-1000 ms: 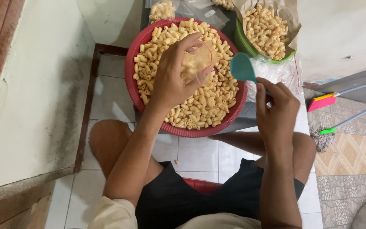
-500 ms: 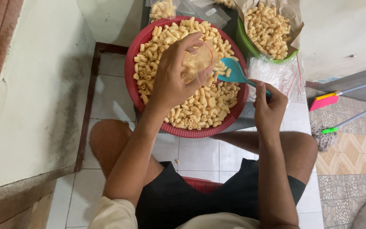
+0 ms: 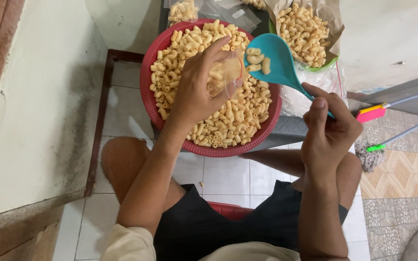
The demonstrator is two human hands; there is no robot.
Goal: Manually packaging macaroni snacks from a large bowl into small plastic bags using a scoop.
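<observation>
My left hand (image 3: 197, 89) grips a small clear plastic bag (image 3: 226, 75) partly filled with macaroni-shaped crackers, held over a red round basket (image 3: 147, 77) heaped with the same pale crackers. My right hand (image 3: 327, 133) holds the handle of a teal plastic spoon (image 3: 272, 60). The spoon's bowl carries a few crackers and sits right beside the bag's mouth, above the basket's right half.
A green basket (image 3: 335, 60) lined with brown paper holds more crackers at the top right. Filled clear bags (image 3: 182, 9) lie behind the red basket. Mop and broom handles (image 3: 397, 104) lie on the floor at right. A wall runs along the left. My bare knees flank the basket.
My right hand dipped the teal spoon into the basket, then lifted it with a few crackers up next to the bag. My left hand kept the bag in place.
</observation>
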